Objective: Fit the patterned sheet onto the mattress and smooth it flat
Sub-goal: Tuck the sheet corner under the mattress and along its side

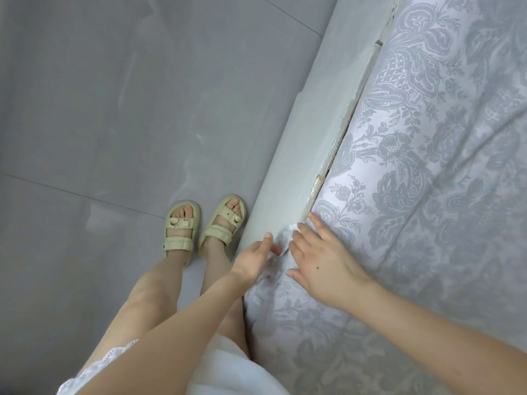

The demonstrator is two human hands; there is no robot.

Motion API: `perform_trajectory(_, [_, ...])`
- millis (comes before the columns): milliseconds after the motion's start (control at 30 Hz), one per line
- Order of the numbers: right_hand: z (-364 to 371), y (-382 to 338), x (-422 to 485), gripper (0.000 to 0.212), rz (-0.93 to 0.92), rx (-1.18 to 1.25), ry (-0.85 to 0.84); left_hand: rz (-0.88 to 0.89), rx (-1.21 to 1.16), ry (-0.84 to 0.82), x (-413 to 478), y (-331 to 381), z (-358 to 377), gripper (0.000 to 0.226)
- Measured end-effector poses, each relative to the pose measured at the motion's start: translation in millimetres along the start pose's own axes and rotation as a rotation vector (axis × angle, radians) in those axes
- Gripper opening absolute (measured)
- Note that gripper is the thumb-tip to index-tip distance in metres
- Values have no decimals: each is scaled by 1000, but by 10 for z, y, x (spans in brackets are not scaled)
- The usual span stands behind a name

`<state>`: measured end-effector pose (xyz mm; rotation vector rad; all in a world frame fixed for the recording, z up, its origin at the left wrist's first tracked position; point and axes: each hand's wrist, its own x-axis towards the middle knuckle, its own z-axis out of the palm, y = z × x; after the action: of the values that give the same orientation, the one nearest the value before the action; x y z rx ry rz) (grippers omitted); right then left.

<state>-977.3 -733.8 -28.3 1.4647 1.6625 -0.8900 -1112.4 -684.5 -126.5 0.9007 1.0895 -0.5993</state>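
A white sheet with a grey-blue floral pattern (413, 172) covers the mattress along the right half of the view. Its edge runs down along a pale green bed frame rail (308, 132). My right hand (322, 258) lies flat on the sheet near that edge, fingers straight and spread. My left hand (253, 258) reaches in from the left and pinches a bunched bit of the sheet's edge between thumb and fingers, right beside the rail. The fabric between the two hands is puckered.
Grey tiled floor (114, 109) fills the left side. My feet in pale yellow sandals (205, 223) stand close against the bed rail. A white lace-trimmed garment (228, 374) hangs at the bottom.
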Motion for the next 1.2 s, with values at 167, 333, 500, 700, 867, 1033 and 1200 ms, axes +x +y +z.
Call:
perform_trajectory(167, [-111,26,285,71,-23,-19,-85,27,-43,-57,-82,-145,49,61])
perform_trajectory(333, [-203,-80,455,70,-4,-34,-211,16,-162,-85,-51,-220,52,56])
perform_trajectory(500, [-243,-73,117,72,-7,-52,-156,-85,-202,-373,-128,-189,295,77])
perform_trajectory(700, [-122,-89,297,76,47,-42,-157,-172,-303,-554,7,-309,429,73])
perform_trajectory(867, [-47,-152,589,81,77,-125,-274,-18,-208,-171,-123,-474,25,78])
perform_trajectory(1033, [-143,-151,707,84,126,-84,-462,-122,-226,-266,-293,-795,213,74])
perform_trajectory(1200, [-90,-82,583,86,93,-102,-422,-272,-405,-452,-297,-826,558,63])
